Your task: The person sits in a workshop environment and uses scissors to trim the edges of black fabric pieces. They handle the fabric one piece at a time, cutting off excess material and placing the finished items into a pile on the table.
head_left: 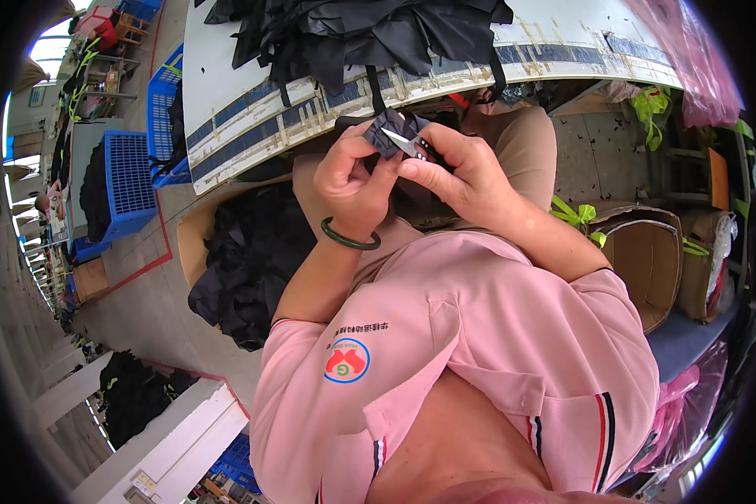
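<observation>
My left hand (354,181), with a dark green bangle on its wrist, pinches a small piece of black fabric (381,128) just off the table's near edge. My right hand (472,175) is closed around small thread snips (398,141). Their pale, pointed blades lie against the fabric and point toward my left fingers. The snips' handles are mostly hidden by my right fingers. Beyond my hands, a heap of black fabric pieces (353,38) covers part of the white table (554,71), and some straps hang over its taped edge.
At my left stands a cardboard box (195,227) full of black fabric (248,244). Blue plastic crates (130,181) are farther left. Open cardboard cartons (643,252) and green ties (575,214) are on the right. Pink plastic sheeting (697,76) hangs at the table's right end.
</observation>
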